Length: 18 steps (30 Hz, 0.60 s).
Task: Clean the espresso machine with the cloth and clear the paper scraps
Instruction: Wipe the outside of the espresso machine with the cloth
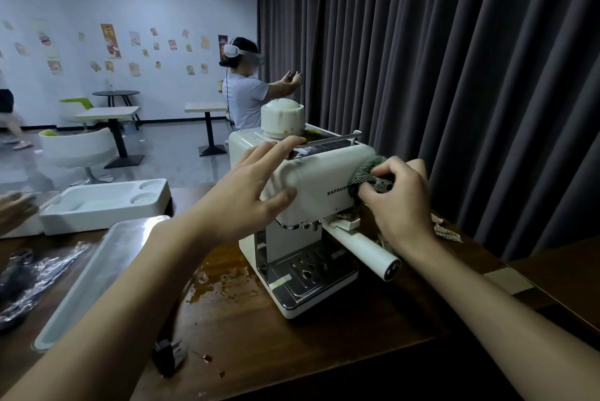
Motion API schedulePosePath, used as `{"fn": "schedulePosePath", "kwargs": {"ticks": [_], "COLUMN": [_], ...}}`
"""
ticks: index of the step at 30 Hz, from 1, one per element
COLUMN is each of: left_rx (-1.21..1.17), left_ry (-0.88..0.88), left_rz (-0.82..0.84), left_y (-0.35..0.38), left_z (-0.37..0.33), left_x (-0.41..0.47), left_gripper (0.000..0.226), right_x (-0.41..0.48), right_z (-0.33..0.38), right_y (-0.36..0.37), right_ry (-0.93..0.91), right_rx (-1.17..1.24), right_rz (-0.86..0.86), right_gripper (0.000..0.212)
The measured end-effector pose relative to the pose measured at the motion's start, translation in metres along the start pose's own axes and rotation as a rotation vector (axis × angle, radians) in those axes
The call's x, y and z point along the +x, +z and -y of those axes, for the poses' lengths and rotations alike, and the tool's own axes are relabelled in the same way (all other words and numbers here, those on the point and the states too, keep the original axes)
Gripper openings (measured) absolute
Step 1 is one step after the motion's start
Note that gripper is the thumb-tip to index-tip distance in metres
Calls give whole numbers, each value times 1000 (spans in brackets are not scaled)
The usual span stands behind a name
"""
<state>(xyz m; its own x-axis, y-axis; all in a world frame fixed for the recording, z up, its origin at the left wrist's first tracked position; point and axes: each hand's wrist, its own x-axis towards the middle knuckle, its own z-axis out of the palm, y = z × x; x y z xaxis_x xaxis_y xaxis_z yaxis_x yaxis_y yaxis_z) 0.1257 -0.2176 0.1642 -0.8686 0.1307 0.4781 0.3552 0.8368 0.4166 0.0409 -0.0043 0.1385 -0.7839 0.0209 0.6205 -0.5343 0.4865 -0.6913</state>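
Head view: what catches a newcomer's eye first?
The espresso machine sits at centre, with the right hand pressing a grey-green cloth to its upper right corner while the left hand steadies its left side. By its base, a brown spill wets the table; paper scraps lie behind the right hand.

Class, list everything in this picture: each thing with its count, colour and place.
table: one, dark wood, foreground
espresso machine: one, cream, centre of the table
cloth: one, grey-green, against the machine's upper right front
paper scraps: a few, pale, right of the machine
tray: one, silver, table left
foam insert: one, white, behind the tray
spill: one, brown, left of the machine's base
curtain: one, dark grey, behind
left hand: one, flat on the machine's top left
right hand: one, gripping the cloth
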Motion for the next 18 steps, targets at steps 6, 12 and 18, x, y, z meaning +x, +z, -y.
{"fn": "schedulePosePath", "kwargs": {"ticks": [6,12,18], "left_rx": [-28,-46,-45], "left_ry": [12,1,-3], "left_rz": [-3,-2,0], "left_y": [0,0,0], "left_z": [0,0,2], "left_x": [0,-1,0], "left_gripper": [71,71,71], "right_x": [-40,-59,-18], "right_z": [30,36,19], "right_y": [17,23,5], "right_ry": [-157,-279,-116], "right_rx": [-28,-74,-129], "right_rz": [145,171,130], "right_gripper": [21,16,13]}}
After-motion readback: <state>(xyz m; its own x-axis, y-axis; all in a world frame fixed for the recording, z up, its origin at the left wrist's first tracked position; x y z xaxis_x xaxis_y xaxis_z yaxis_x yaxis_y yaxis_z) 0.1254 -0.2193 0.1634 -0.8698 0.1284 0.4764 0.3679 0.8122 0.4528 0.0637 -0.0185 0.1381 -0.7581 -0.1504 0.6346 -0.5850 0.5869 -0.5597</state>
